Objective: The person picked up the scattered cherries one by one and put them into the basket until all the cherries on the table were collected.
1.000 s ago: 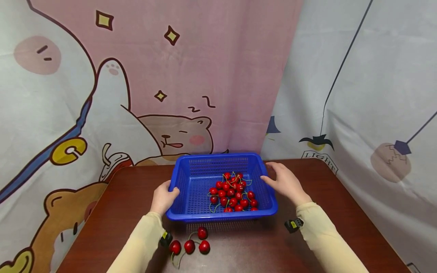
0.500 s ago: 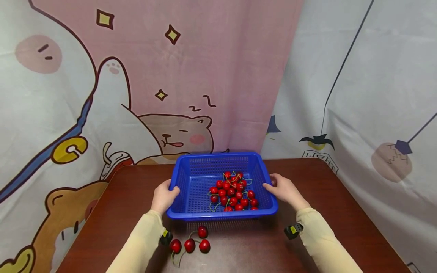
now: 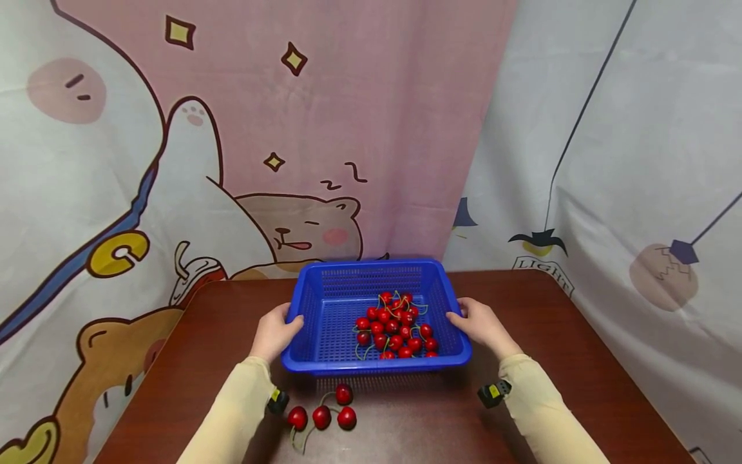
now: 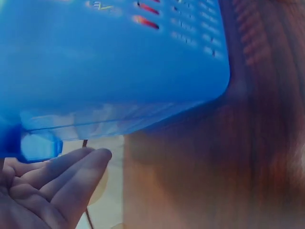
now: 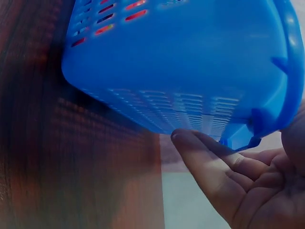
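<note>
A blue plastic basket (image 3: pixel 371 365) with perforated walls stands on the table, a heap of red cherries (image 3: pixel 392 327) in its middle and right part. My left hand (image 3: pixel 275 333) grips its left rim, thumb on top. In the left wrist view the fingers (image 4: pixel 78 183) lie under the rim, beside the side wall. At the opposite side my right hand (image 3: pixel 482 323) holds the right rim, thumb over it. From the right wrist the fingers (image 5: pixel 209 167) show stretched beneath the rim, fingertips right at the wall.
Several loose cherries (image 3: pixel 321 417) with stems lie on the brown table (image 3: pixel 417 425) in front of the basket, close to the left wrist. A cartoon-printed curtain (image 3: pixel 406 161) hangs right behind the table's back edge and along both sides.
My right hand has come down and inward from beside the basket and now grips its right rim. The left hand stays on the left rim; the basket hardly shifts.
</note>
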`<state>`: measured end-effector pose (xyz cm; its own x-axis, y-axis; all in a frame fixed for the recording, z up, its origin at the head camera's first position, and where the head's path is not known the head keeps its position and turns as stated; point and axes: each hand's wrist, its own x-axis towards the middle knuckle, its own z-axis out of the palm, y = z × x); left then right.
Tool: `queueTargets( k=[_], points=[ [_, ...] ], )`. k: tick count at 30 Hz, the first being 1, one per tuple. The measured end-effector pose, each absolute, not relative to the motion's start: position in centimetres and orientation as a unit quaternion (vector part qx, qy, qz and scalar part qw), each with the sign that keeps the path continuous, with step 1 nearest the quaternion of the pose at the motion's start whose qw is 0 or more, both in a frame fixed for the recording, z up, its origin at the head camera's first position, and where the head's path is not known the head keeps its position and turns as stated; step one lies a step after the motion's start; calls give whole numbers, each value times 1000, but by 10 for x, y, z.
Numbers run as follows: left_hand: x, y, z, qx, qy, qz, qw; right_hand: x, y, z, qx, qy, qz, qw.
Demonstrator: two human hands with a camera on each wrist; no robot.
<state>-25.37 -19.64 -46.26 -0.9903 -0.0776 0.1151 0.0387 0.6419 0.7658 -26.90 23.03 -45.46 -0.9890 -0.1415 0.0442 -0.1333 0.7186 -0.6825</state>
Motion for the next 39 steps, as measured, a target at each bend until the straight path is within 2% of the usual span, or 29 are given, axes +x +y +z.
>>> queueTargets(
  k=[17, 29, 34, 39],
  points=[
    [-214, -218, -443, 8, -907, -414, 73, -270, 227, -458, -64, 917, -394, 14],
    [-179, -230, -450, -7, -919, -389, 63, -269, 227, -458, -63, 918, -390, 18],
    [-160, -233, -459, -13, -921, -380, 82, -270, 227, -457, -68, 921, -384, 16],
    [-144, -229, -470, -49, -918, -373, 129, -269, 228, -457, -67, 921, -384, 19]
  ],
)
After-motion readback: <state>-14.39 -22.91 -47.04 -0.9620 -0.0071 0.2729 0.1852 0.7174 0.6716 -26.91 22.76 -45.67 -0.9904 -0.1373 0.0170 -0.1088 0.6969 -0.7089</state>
